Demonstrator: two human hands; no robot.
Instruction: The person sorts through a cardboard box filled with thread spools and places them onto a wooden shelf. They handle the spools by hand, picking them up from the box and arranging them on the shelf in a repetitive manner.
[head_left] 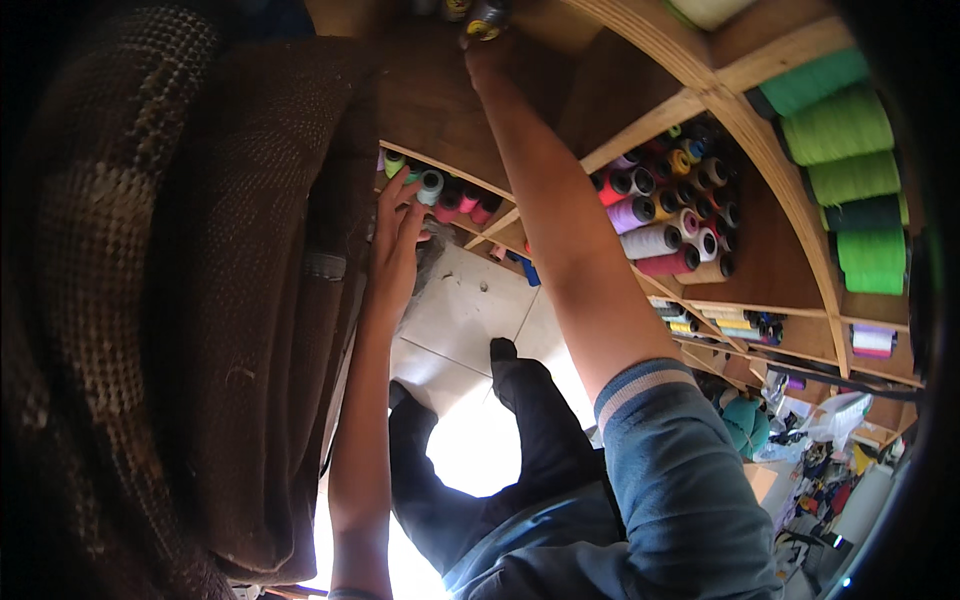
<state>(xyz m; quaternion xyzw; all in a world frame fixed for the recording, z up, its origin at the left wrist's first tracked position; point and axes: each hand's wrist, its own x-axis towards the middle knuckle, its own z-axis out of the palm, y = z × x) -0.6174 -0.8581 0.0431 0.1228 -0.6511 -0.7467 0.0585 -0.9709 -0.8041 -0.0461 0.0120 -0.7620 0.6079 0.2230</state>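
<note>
A dark spool (485, 20), cut off by the top edge, is gripped by the right hand (487, 50); the left hand (398, 235), fingers spread, is rested beside a white spool (430, 186), grasping nothing.

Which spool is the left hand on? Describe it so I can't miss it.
Start at the wooden cubby shelving, then go to the low compartment by the brown woven fabric. The left hand has its fingertips at the pale teal thread spool, which sits among pink and magenta spools.
</note>
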